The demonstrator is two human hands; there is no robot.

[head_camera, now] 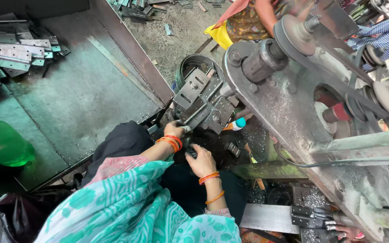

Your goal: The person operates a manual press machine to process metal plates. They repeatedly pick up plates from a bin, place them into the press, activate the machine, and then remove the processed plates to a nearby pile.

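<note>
Left hand (174, 130) seemingly on hinge (202, 108)

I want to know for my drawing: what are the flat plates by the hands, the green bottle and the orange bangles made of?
The flat plates look like bare grey metal, probably steel: dull sheen, punched holes, hinge barrel. The green bottle looks like clear plastic, since light glows through it. The orange bangles are glossy; plastic or glass, hard to tell. The left hand touches the plates; the right hand rests below.

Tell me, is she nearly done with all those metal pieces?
Hard to say. A pile of flat grey metal plates lies on the grey metal tray, worked or waiting, I cannot tell. In hand: her left hand reaches the dark steel fixture on the machine; her right hand rests below.
</note>
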